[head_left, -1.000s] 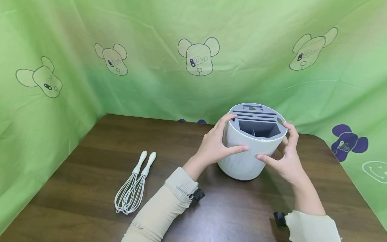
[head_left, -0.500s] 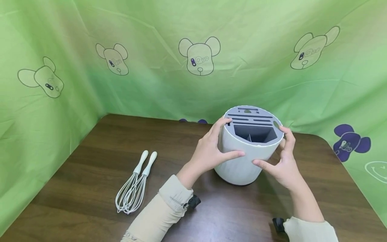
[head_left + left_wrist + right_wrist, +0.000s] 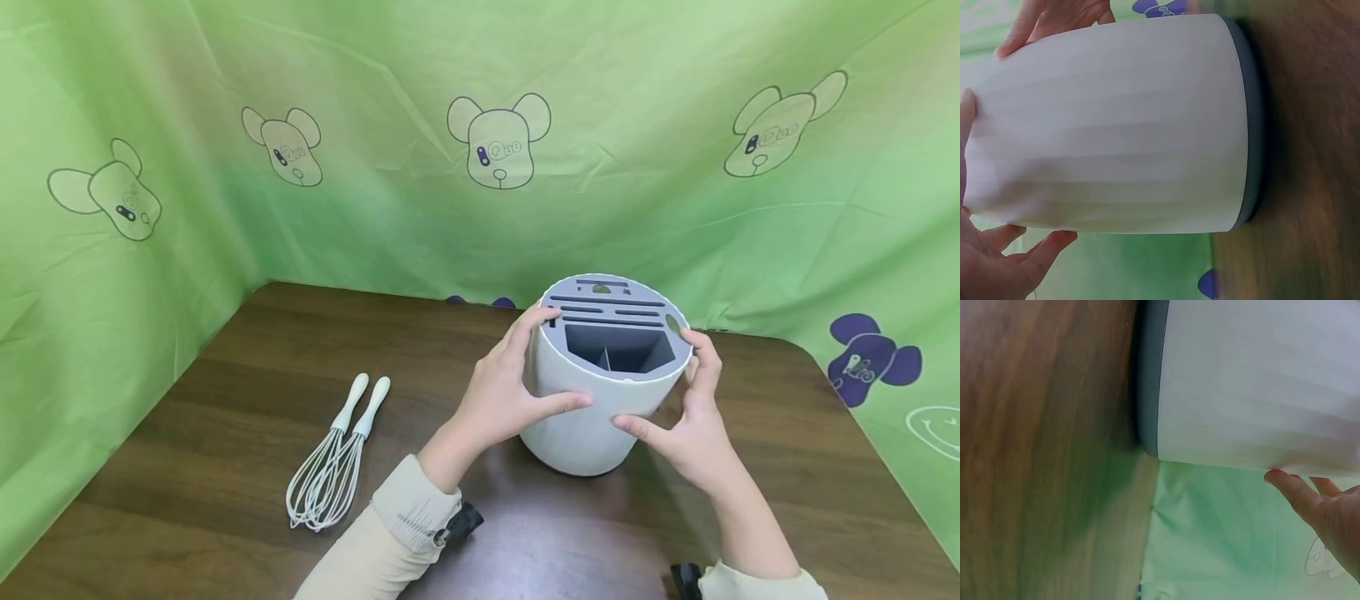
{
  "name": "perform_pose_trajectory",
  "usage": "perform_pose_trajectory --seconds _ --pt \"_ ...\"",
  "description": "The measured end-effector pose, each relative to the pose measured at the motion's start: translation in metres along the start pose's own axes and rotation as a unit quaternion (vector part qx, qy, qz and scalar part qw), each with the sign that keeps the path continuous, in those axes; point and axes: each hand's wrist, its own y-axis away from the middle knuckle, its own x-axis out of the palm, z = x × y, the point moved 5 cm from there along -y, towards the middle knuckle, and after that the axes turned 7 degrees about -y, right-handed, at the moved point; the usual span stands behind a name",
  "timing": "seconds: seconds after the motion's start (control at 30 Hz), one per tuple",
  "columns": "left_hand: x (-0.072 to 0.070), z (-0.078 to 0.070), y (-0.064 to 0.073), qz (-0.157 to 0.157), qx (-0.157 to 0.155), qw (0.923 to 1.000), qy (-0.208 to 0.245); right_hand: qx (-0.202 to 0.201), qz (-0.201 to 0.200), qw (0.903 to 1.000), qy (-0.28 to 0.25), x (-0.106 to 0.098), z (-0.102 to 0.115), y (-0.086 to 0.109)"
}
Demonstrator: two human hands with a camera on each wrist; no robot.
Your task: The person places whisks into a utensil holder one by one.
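A white, round knife and utensil holder point(image 3: 581, 446) stands upright right of centre in the head view. Its grey top has narrow slots and a wide divided opening. My left hand point(image 3: 498, 392) grips it from the left, index fingertip on the rim and thumb across the front. From the right, my right hand point(image 3: 697, 425) holds it likewise, thumb on the front wall and fingers at the rim. In the left wrist view, the holder's dark base point(image 3: 1250, 125) is down at the tabletop. The right wrist view has the fingers of my right hand point(image 3: 1329, 519) against the side.
Two whisks point(image 3: 326, 475) with pale handles lie side by side on the left of the brown wooden table point(image 3: 210, 433). Behind the table hangs a green curtain point(image 3: 375, 192) printed with bear figures.
Both hands have moved the holder towards me and a little to the left, keeping their grip on it. The whisks lie where they were.
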Motion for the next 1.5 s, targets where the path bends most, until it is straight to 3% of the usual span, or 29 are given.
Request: perform_pose_trajectory --seconds 0.1,0.27,0.43,0.73,1.17,1.4,1.5 --pt "-0.003 0.001 0.005 -0.004 0.002 1.0000 -0.002 0.006 -0.003 0.9998 0.019 0.004 0.002 0.002" --pt "-0.009 0.003 0.009 -0.003 0.005 1.0000 0.001 0.044 -0.025 0.9938 0.099 0.010 0.006 0.006" --pt "-0.015 0.005 0.016 -0.001 0.007 1.0000 0.006 0.033 -0.027 0.9861 0.160 0.017 0.011 0.010" --pt "-0.024 0.007 0.027 -0.013 0.037 0.9992 -0.002 0.005 -0.035 0.9886 0.146 0.030 0.015 0.018" --pt "-0.033 0.010 0.040 -0.013 0.055 0.9984 0.011 0.055 -0.043 0.9829 0.171 0.044 0.017 0.026" --pt "-0.041 0.009 0.048 -0.007 0.064 0.9976 0.025 -0.003 -0.027 0.9875 0.155 0.054 0.022 0.030" --pt "-0.044 0.010 0.051 -0.008 0.067 0.9975 0.019 -0.006 -0.025 0.9889 0.147 0.059 0.023 0.032"
